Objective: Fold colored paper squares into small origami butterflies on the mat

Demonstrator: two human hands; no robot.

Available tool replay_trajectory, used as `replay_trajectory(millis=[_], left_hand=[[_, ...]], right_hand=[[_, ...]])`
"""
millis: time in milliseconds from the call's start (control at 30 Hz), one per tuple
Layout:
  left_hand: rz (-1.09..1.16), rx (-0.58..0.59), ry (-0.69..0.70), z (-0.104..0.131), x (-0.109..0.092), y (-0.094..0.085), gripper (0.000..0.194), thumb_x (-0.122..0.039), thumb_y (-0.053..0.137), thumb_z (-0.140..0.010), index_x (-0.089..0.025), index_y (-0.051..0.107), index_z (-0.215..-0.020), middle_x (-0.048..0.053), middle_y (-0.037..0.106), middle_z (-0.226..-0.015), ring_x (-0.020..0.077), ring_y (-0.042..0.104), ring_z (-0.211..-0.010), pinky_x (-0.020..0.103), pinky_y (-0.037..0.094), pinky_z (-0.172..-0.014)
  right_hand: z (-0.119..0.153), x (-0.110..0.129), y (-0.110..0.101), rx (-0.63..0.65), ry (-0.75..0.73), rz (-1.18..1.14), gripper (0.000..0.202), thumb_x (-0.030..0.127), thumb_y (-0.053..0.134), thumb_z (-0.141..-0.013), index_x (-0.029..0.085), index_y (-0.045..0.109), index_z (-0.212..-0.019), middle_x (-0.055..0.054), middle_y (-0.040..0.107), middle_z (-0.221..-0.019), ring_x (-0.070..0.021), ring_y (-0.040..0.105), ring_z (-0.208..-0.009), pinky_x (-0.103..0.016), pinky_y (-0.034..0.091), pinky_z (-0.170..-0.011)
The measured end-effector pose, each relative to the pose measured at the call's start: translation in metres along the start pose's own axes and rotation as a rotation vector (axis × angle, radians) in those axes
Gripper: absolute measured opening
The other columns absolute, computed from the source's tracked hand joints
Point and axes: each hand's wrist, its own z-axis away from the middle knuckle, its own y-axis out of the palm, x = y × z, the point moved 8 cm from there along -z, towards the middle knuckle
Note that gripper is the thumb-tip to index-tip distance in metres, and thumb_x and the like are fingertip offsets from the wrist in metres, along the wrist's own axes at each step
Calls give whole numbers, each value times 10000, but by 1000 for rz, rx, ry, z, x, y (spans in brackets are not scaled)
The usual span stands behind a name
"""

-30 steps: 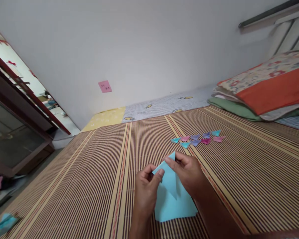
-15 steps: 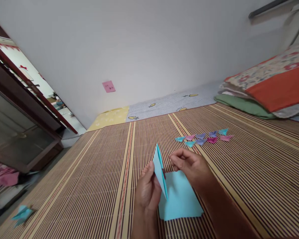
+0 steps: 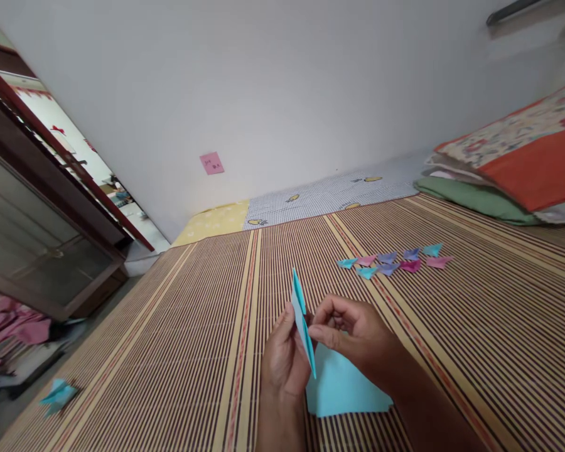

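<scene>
A folded light-blue sheet of origami paper [image 3: 299, 317] stands nearly edge-on in my left hand [image 3: 282, 355], its thumb on the near face and the fingers behind. Along its right side, the folded layers stand slightly apart. My right hand [image 3: 358, 333] is closed, with the thumb and curled index finger at the paper's right edge; the exact contact is partly hidden. Beneath the hands, a stack of light-blue square paper [image 3: 346, 389] lies on the striped mat [image 3: 193, 351].
Several small folded paper pieces [image 3: 388, 269] in blue, pink and purple lie in two rows beyond my right hand. A blue folded paper piece [image 3: 59, 395] sits at the mat's left edge. Folded bedding [image 3: 513, 182] is piled at the right, by the wall [image 3: 287, 94].
My right hand has come left and down to the folded paper's edge. My left hand still holds the paper. The whole view has shifted slightly.
</scene>
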Motion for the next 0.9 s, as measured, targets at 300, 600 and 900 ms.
replay_trajectory(millis=[300,600,900], left_hand=[[-2,45,-16,-3,3,-4,154,-197,692,-907,-123,721,-775,44,675,-782,130,668,-714,237,563,-734],[13,43,-49,0,5,1,164,-182,686,-908,-119,728,-763,40,698,-752,153,705,-752,327,582,-901],[-147,115,-2,-1,10,6,100,-203,749,-871,-112,772,-905,115,781,-894,228,751,-906,369,584,-935]], right_hand=[[0,1,1,11,16,47,135,278,734,-809,195,636,-769,29,614,-688,-127,549,-655,-266,435,-617],[-1,0,2,11,6,30,167,310,721,-830,189,635,-753,27,592,-673,-126,544,-647,-258,435,-604],[-1,-3,-19,-251,-41,-27,286,389,737,-849,203,637,-1043,-12,635,-841,-172,626,-773,-310,527,-710]])
